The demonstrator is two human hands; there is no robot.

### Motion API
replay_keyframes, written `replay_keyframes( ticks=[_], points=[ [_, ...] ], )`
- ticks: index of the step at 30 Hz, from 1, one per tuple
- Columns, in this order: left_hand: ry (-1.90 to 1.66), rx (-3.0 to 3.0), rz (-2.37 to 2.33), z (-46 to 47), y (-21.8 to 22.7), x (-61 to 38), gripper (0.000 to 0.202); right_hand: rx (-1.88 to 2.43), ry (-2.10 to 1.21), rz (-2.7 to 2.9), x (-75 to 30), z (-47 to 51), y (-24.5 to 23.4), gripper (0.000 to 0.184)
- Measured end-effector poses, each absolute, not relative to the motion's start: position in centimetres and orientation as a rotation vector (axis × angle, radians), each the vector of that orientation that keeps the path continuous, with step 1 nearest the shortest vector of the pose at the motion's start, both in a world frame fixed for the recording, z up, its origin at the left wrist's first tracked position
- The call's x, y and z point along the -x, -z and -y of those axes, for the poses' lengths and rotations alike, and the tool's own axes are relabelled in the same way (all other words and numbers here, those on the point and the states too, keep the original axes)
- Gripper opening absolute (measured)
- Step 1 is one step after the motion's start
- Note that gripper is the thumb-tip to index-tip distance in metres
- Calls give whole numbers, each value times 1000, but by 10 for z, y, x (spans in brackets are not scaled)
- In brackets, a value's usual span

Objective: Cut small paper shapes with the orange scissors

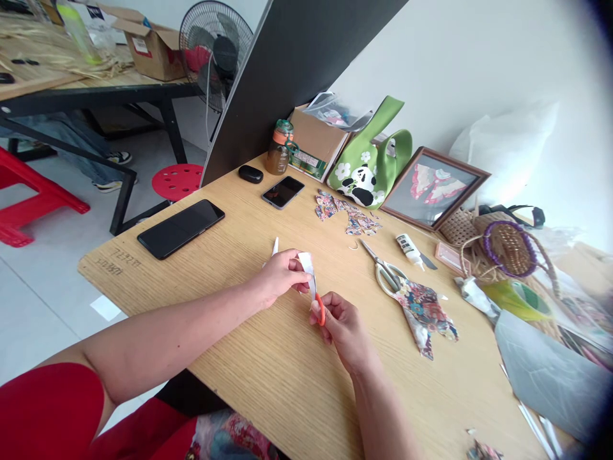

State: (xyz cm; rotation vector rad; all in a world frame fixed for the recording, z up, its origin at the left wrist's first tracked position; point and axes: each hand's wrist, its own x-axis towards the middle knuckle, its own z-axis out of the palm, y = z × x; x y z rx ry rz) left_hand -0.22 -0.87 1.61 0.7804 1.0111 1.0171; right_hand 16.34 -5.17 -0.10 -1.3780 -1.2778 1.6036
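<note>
My left hand [282,276] is closed in a pinch on a small white piece of paper [307,263] just above the wooden table [268,377]. Close to its right, my right hand [342,322] is closed round small orange-handled scissors [320,311], whose blades point up at the paper. A thin white paper strip [274,246] lies just beyond my left hand. Larger white-handled scissors [385,268] lie further right, beside a piece of flowered fabric [426,316].
Two phones [181,227] [283,191], a black case [250,174], a bottle [280,148], a cardboard box [316,140], a green panda bag [371,166], patterned scraps [347,214], a glue bottle [409,249], a framed picture [433,187] and woven baskets [507,246] lie around. A red stool [177,181] stands left.
</note>
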Motion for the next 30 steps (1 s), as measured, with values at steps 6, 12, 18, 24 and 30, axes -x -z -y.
replay_keyframes(
  ticks=[6,12,18,24,30],
  points=[
    [-1012,-792,-1019,8,-17,4,23,1376,-1599,1274,-163,51,0,50],
    [-1013,-772,-1026,6,-19,5,22,1384,-1612,1266,-164,51,-1,49],
    [-1014,-771,-1011,5,-17,6,25,1369,-1615,1254,-165,51,3,48],
    [-1008,-771,-991,6,-15,6,29,1322,-1651,1262,-165,52,1,45],
    [-981,-757,-998,7,-18,5,29,1326,-1647,1270,-165,53,-1,45]
  ],
)
